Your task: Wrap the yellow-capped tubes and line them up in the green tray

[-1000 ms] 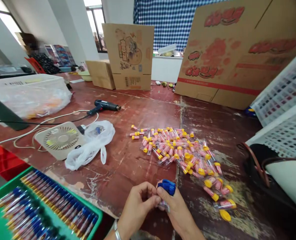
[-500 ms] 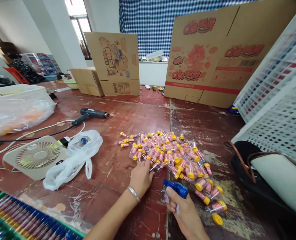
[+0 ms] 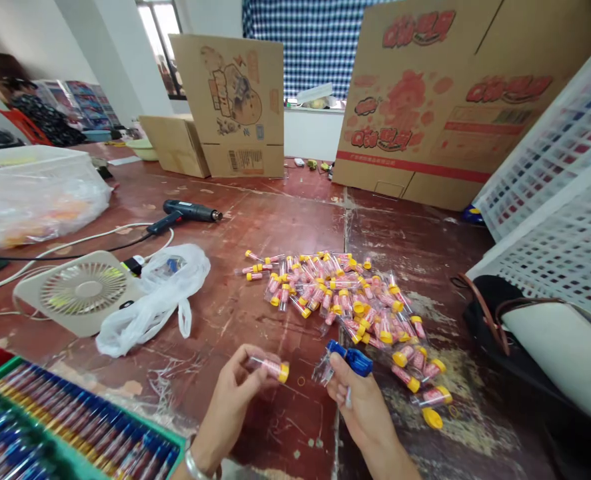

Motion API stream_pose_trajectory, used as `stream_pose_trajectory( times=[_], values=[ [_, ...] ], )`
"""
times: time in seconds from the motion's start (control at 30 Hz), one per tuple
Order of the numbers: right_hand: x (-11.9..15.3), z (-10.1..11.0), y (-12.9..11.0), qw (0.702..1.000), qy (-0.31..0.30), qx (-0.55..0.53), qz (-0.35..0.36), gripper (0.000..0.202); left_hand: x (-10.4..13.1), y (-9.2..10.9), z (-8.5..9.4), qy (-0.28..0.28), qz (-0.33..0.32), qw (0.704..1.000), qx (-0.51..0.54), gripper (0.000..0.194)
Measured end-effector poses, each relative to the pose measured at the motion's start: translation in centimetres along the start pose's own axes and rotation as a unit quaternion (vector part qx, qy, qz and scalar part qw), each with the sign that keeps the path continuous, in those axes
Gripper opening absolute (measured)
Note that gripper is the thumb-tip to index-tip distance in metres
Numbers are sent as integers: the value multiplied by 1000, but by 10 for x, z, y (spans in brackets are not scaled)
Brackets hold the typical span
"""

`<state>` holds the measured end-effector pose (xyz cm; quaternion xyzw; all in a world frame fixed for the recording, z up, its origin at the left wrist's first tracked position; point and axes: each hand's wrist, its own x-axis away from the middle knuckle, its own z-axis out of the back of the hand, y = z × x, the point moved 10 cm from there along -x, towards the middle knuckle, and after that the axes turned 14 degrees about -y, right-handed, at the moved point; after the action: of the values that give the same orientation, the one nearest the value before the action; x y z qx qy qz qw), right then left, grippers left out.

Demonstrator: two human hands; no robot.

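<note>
Between the thumb and fingers of my left hand point(image 3: 228, 403) is a clear tube point(image 3: 274, 369) with a yellow cap and pink contents, its cap end pointing right. My right hand point(image 3: 362, 410) is closed around a bunch of blue-and-clear plastic sleeves point(image 3: 359, 362), which stick out above the thumb. The two hands are apart over the table. Just beyond them lies a loose pile of similar yellow-capped tubes point(image 3: 345, 301). A loose yellow cap point(image 3: 432, 419) rests to the right of my right hand.
At the lower left, a green tray point(image 3: 178, 440) holds rows of blue-topped tubes. A fan point(image 3: 88, 290), white plastic bag point(image 3: 152, 300) and heat gun point(image 3: 190, 211) lie on the left. Cardboard boxes point(image 3: 248, 107) stand behind. White crates point(image 3: 550, 167) and a bag point(image 3: 558, 360) are on the right.
My left hand has drawn back from the pile toward me, now with one yellow-capped tube in it. My right hand stays in nearly the same place with the sleeves. The view has tilted slightly downward.
</note>
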<state>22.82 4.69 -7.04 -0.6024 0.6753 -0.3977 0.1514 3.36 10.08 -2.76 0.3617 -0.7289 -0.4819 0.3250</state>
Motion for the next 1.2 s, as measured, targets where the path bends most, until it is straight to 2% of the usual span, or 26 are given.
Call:
stream_pose_trajectory(
  times=[0.17, 0.27, 0.5, 0.67, 0.8, 0.93, 1.1, 1.2],
  values=[
    [-1, -23, 7, 1000, -10, -11, -4, 47, 29, -19, -20, -1, 39, 998, 44, 29],
    [0, -38, 14, 1000, -24, -1, -14, 46, 35, -20, -22, 10, 27, 999, 25, 35],
    [4, -61, 26, 998, -52, 6, -29, 48, 40, -27, -14, -2, 29, 1000, 4, 35],
    [8, -71, 30, 996, -79, 23, -36, 47, 46, -24, -8, 26, 16, 1000, -3, 35],
    [5, -75, 30, 984, -140, 111, -16, 41, 47, -23, -4, 19, 22, 999, -19, 33],
    [2, -73, 38, 954, -192, 229, -13, 36, 47, -24, 2, 16, 22, 1000, 10, 36],
    [7, -81, 46, 940, -212, 267, -22, 33, 43, -16, 8, 44, -23, 997, 66, 35],
    [10, -86, 52, 945, -210, 248, -40, 31, 43, -9, 9, 46, -46, 995, 78, 32]
  ],
)
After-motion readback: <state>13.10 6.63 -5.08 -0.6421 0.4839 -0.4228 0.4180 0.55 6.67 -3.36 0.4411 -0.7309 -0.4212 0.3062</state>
